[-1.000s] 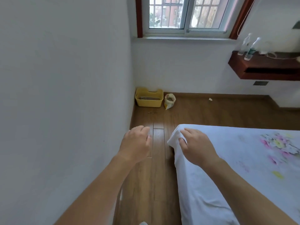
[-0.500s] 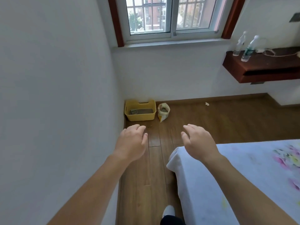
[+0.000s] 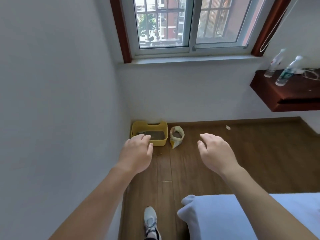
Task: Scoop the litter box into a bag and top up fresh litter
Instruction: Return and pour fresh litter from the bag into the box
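A yellow litter box point(image 3: 161, 142) stands on the wood floor in the corner under the window, with brown litter and a grey scoop point(image 3: 142, 132) inside. Just to its right an open litter bag point(image 3: 176, 136), yellow and white, stands upright. My left hand point(image 3: 136, 154) hovers in the air, empty, fingers loosely apart, and in the picture it overlaps the box's near left corner. My right hand point(image 3: 214, 153) is held out to the right of the bag, empty and spread. Both hands are well short of the box.
A white wall point(image 3: 60, 118) runs close along my left. A bed with a white sheet point(image 3: 242, 215) fills the lower right. A dark wooden shelf point(image 3: 285, 96) with two bottles juts from the right wall. Some litter crumbs point(image 3: 158, 154) and a white scrap point(image 3: 228, 127) lie on the floor.
I have walked forward along the gap between wall and bed. My right hand left the bed corner. The box and bag are closer; both hands stay raised and empty.
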`<state>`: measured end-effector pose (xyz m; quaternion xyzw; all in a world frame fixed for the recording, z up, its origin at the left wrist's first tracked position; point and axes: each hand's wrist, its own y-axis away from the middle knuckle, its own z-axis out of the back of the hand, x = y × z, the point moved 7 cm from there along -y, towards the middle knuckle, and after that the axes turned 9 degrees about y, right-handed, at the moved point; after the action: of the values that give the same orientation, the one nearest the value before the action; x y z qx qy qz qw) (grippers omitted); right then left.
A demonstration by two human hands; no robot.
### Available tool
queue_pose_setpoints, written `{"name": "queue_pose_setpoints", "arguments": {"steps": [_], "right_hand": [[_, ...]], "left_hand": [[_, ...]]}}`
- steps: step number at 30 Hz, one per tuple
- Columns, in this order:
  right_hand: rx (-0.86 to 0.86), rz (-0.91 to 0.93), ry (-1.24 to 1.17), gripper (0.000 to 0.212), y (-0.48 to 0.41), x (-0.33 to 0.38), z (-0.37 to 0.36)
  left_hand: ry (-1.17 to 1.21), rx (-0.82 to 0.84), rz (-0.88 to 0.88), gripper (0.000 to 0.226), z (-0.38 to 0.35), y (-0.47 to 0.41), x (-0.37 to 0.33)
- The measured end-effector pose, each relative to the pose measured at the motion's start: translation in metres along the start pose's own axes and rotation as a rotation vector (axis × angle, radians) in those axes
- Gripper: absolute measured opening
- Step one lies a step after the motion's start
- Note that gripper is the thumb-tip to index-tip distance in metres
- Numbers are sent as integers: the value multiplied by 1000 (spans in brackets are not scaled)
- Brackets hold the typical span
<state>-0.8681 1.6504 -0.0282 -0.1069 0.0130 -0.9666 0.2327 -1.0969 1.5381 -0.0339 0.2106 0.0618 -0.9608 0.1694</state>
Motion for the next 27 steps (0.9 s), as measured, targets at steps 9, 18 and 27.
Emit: {"name": "queue_pose_setpoints", "arguments": {"steps": [9,18,27], "right_hand": [[24,-128,43,37,-134,-9,-29],[101,-289,47,37,-215,-65,-39],[160,-343,-38,42,-311,-143,-49]], "left_hand": [[12,63,-117,36,-27,-175,17],[32,175,-250,36,-61,-300,-30],[97,238,-116,42,-97,-396,-69]]}}
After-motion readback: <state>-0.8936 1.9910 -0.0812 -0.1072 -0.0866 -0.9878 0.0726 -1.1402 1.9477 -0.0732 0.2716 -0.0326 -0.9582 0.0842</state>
